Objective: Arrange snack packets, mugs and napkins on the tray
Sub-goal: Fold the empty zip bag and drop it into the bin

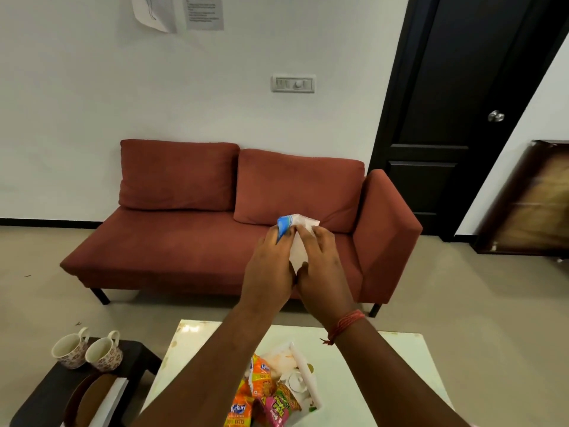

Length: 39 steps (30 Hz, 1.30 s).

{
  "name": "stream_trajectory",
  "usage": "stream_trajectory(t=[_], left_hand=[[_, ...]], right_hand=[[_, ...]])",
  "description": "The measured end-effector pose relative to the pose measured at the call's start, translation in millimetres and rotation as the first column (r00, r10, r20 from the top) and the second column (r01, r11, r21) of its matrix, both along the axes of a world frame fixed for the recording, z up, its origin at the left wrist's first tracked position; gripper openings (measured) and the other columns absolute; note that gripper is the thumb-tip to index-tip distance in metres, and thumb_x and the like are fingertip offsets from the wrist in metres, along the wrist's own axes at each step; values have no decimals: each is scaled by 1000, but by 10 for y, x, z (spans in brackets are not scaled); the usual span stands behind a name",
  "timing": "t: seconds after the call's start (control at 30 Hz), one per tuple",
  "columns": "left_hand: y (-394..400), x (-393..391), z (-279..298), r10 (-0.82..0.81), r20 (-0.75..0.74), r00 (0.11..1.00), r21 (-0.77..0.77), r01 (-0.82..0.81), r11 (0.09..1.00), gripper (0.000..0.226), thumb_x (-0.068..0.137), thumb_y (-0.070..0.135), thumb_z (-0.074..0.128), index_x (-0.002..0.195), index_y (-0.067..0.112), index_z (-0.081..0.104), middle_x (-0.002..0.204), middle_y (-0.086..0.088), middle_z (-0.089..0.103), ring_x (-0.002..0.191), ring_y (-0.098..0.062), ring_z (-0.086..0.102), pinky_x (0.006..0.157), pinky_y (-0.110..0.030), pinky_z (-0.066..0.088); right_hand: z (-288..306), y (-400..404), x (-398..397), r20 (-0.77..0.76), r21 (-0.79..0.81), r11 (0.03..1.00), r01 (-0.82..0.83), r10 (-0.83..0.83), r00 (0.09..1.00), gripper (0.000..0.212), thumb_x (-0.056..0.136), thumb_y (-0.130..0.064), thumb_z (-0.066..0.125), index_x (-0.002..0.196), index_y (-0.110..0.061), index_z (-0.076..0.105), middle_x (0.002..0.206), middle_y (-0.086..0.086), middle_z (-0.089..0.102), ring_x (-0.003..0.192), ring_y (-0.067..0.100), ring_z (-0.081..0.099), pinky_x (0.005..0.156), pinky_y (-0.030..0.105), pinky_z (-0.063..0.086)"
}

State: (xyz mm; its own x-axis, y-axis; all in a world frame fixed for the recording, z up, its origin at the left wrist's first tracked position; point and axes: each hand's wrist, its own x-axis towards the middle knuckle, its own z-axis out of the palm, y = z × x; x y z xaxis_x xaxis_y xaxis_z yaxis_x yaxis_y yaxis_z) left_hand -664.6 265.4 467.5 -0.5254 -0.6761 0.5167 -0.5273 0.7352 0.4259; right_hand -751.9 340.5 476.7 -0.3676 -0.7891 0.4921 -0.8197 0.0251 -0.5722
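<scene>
Both my hands are raised in front of me, gripping one napkin pack, white with a blue printed edge. My left hand holds its left side and my right hand its right side, fingers pinched at the top. Below my arms, a white tray rests on the pale table. It carries several snack packets in orange, yellow and pink. Two floral mugs lie tilted on a dark side table at lower left.
A rust-red sofa stands beyond the table against a white wall. A black door is at the right, with a wooden frame leaning beside it. A brown object and white paper lie on the dark side table.
</scene>
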Motion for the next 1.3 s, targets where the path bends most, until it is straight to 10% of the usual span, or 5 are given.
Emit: stream_trajectory(t=[0.2,0.43,0.63,1.1,1.3], left_hand=[[78,-17,74,-103,-171,980,482,174,859,28,103,30,42,124,15,54,92,6,66,80,-3,64,69,-12,50],[94,-112,-368,-219,47,975,438,177,881,49,98,7,50,146,12,41,143,-12,50,128,-27,50,104,-28,38],[381,-607,-790,-429,301,852,368,312,876,65,97,9,52,152,33,27,143,-8,49,122,-27,54,102,-35,46],[1743,-3163,-1317,-553,416,722,427,382,819,78,95,8,49,156,30,6,135,-8,55,120,-24,53,101,-32,42],[2180,-3977,-2127,-472,631,615,428,231,874,70,99,35,48,156,28,6,165,1,10,152,-26,5,121,-51,14]], right_hand=[[-78,42,108,361,-70,993,-98,116,925,59,101,-4,39,154,-24,21,154,0,33,132,1,37,99,0,31],[-408,272,-185,856,-79,975,-206,172,487,85,87,23,35,148,-35,26,146,-3,47,131,13,51,107,32,45],[-794,794,-839,641,325,945,38,-249,726,63,92,2,43,142,-36,41,113,2,67,99,17,65,81,19,53],[-1266,2272,-3310,879,376,925,-49,-339,336,33,92,-4,50,114,-24,66,101,10,75,97,22,72,91,44,57],[-2132,2766,-4106,758,521,852,41,-484,437,46,92,1,41,127,-25,58,119,9,66,103,22,62,87,32,48]])
